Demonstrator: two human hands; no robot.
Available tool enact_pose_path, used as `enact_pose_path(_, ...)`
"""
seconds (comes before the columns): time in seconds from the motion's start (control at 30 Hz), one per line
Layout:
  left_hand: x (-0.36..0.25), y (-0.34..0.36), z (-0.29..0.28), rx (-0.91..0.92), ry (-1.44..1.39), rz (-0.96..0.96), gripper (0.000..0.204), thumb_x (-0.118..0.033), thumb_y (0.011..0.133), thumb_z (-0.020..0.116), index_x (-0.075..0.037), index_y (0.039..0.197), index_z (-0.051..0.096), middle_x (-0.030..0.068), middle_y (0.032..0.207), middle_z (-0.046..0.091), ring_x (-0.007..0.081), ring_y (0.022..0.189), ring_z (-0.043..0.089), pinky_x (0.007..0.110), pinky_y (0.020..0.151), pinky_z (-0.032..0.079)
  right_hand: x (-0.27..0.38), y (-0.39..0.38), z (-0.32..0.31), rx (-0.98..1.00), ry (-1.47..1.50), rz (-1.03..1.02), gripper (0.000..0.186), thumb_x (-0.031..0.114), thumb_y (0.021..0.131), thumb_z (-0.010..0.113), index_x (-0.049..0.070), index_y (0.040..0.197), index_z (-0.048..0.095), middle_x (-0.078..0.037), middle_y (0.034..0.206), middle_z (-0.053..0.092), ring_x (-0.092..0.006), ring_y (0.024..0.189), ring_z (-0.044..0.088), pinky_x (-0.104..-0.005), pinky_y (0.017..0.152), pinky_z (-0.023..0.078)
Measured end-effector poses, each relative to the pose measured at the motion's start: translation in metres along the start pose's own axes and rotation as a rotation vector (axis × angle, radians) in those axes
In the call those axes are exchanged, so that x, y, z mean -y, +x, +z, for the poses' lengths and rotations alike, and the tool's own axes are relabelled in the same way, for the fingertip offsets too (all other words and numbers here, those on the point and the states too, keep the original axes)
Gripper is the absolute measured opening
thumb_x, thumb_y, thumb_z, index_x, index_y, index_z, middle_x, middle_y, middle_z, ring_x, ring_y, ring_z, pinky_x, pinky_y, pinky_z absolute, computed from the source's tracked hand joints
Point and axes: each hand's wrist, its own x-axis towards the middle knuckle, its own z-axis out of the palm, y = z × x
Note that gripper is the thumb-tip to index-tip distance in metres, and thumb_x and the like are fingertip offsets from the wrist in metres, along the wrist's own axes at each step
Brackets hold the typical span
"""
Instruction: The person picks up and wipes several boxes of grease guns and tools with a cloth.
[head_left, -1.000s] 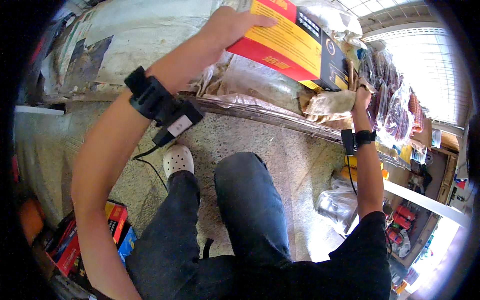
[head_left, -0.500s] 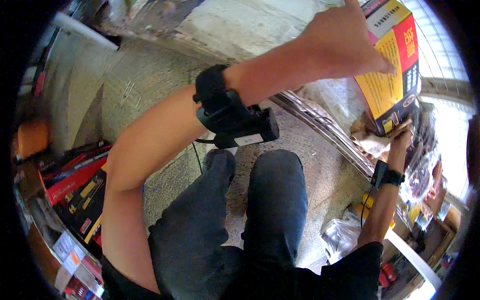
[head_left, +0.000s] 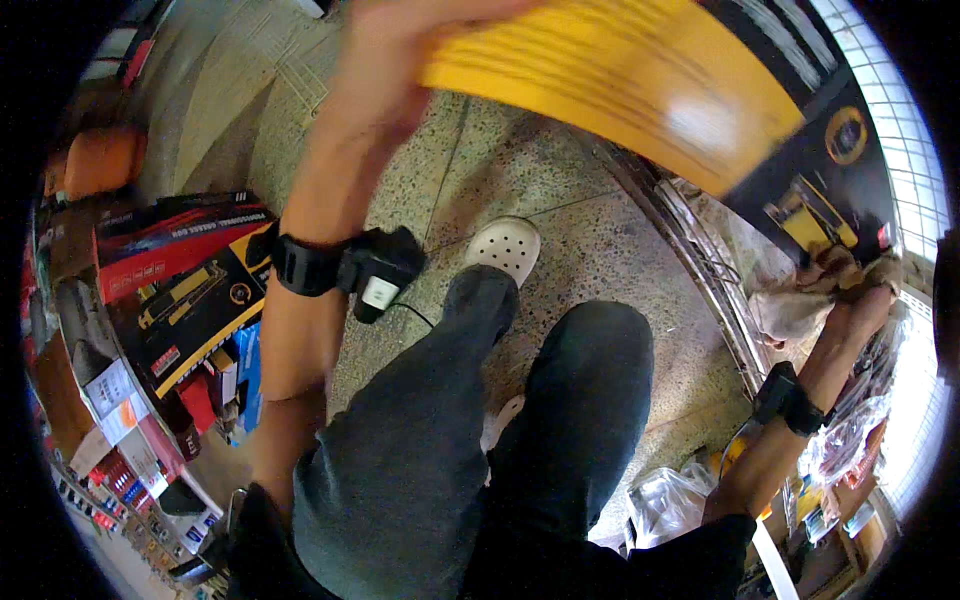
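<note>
A large yellow and black carton [head_left: 610, 85] stretches across the top of the view, one end near the wire mesh on the right. My left hand [head_left: 400, 50] grips its left end; the fingers run along the upper side and are partly cut off by the picture's edge. At the carton's lower right corner, my right hand [head_left: 868, 280] is closed on a crumpled brownish cloth [head_left: 800, 305], pressed against the carton. Both wrists carry black strapped devices.
On the left, a red and black box [head_left: 180, 245] rests beside a black and yellow box [head_left: 195, 315] on crowded shelving. A metal-edged shelf [head_left: 700, 270] runs diagonally on the right. Clear plastic bags [head_left: 670, 505] sit low right. My pale clog [head_left: 505, 248] stands on the speckled floor.
The carton has swung from upright at the upper right to lying across the top, nearer me. My left hand has moved left with its end; my right hand has shifted slightly right.
</note>
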Motion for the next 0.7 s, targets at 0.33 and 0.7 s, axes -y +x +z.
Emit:
enact_pose_path(0.33,-0.010,-0.126,-0.126,-0.354,-0.012,0.159,0.046,-0.017,0.078,0.056,0.001,0.119,0.047,0.0136,0.109,0.058,0.0276,0.097,0.058,0.038,0.088,0.044,-0.015,-0.062,0.156,0.194,-0.196,-0.086,0.032,0.023,0.087,0.041,0.002,0.106,0.056,-0.008,0.099,0.059,-0.0166,0.084,0.057,-0.0278,0.071,0.046)
enact_pose_path(0.7,-0.041,-0.288,-0.174,-0.834,0.051,0.177,0.066,-0.016,0.068,0.061,0.000,0.127,0.038,0.0144,0.115,0.054,0.0282,0.104,0.054,0.038,0.091,0.043,-0.065,-0.107,0.246,0.728,-0.125,-0.100,0.029,0.022,0.090,0.041,0.004,0.106,0.056,-0.006,0.096,0.061,-0.0145,0.086,0.057,-0.0280,0.072,0.046)
